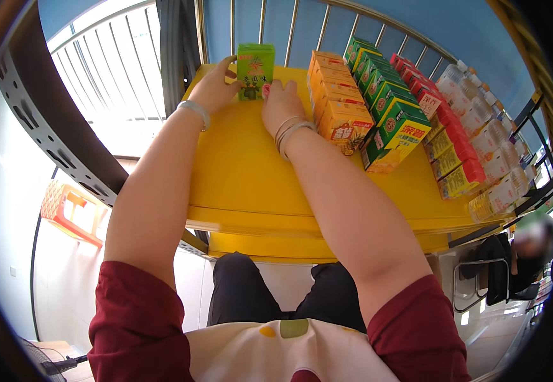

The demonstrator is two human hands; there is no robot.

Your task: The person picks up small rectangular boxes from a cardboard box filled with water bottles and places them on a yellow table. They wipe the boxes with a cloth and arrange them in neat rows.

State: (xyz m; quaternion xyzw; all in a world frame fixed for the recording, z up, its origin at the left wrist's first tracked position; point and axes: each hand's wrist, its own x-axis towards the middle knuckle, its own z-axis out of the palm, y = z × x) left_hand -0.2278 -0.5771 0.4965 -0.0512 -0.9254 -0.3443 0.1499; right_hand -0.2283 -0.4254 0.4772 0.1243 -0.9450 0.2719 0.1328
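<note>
A green drink carton (256,71) bearing writing and a printed melon stands upright at the far end of a yellow metal shelf (238,167). My left hand (216,86) is at its left side, fingers spread and thumb by the lower left edge. At the lower right edge is my right hand (283,107), its fingers bent and their tips close to the carton. A small pink round spot shows by the right thumb; what it is I cannot tell. Whether either hand presses on the carton is unclear.
To the right run rows of orange cartons (345,122), green-and-yellow cartons (395,129), red-and-yellow cartons (458,169) and clear plastic bottles (498,193). Metal bars (293,33) line the back. A dark perforated post (61,138) rises at left. A person (501,267) sits at lower right.
</note>
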